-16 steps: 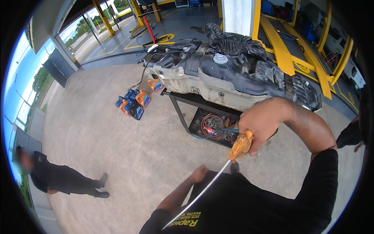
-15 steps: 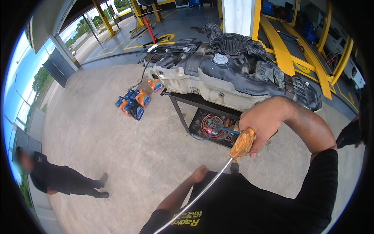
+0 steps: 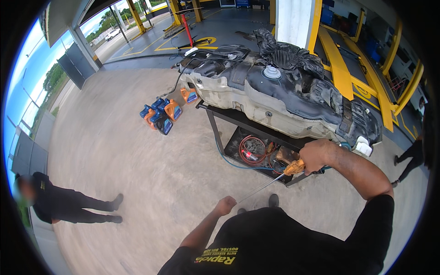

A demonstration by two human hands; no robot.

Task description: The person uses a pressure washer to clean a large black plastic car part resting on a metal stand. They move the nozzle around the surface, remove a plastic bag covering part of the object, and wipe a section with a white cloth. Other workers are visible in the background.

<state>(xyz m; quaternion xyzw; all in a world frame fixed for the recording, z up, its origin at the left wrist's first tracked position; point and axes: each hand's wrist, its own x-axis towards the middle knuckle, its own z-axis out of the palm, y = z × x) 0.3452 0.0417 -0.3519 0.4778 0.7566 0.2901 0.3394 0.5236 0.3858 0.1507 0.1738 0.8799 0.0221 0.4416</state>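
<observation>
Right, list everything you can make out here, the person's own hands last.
Tank: one, black and grey, on the cart
Cart: one, black, under the tank
Crumpled sheeting: one, black, tank's far side
Round cap: one, whitish, tank top
Jugs: at least five, orange, blue, black, floor left of cart
Hose coil: one, red, cart's lower shelf
Lift runways: two, yellow, upper right
Pillar: one, white and yellow, behind tank
Car: one, white, outside, upper left
Other people: two, dark clothes, left and right edges
Tool: one, orange handle, silver rod, in right hand
Right hand: one, bare, around handle
Left hand: one, bare, by rod's end; contact unclear
</observation>
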